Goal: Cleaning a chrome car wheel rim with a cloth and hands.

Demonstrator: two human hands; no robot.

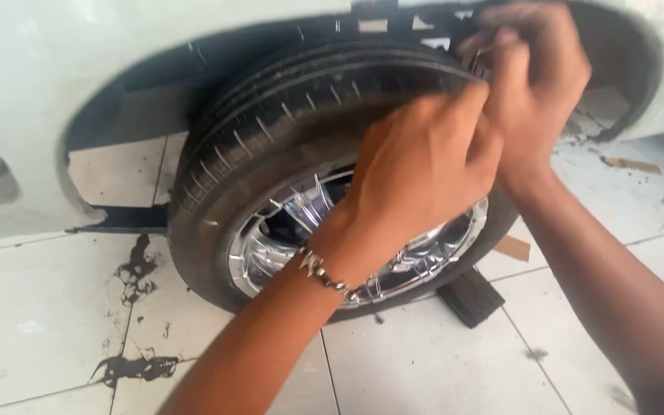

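Under the white wheel arch, head view: one tyre, black, ribbed tread, mounted on a chrome wheel with thin bright spokes, tilted toward the camera and filling the arch. Left hand, spiked metal bracelet at the wrist, lay across the tyre's shoulder at about two o'clock from the hub, fingers curled and pinching toward the tread edge; what they grasped could not be told. Right hand sat just beyond it at one o'clock, fingers bent and closed around something small at the black arch liner; the object itself was hidden. Both hands touched or nearly touched one another. Black wedge block rested against the tyre at five o'clock on white floor tiles; dark stains lay at eight o'clock; scraps of cardboard at four o'clock. Judged step: work on a fastener or liner edge above the tread. Judged requirement for the following move: a firm two-handed pinch, kept clear of the tread.
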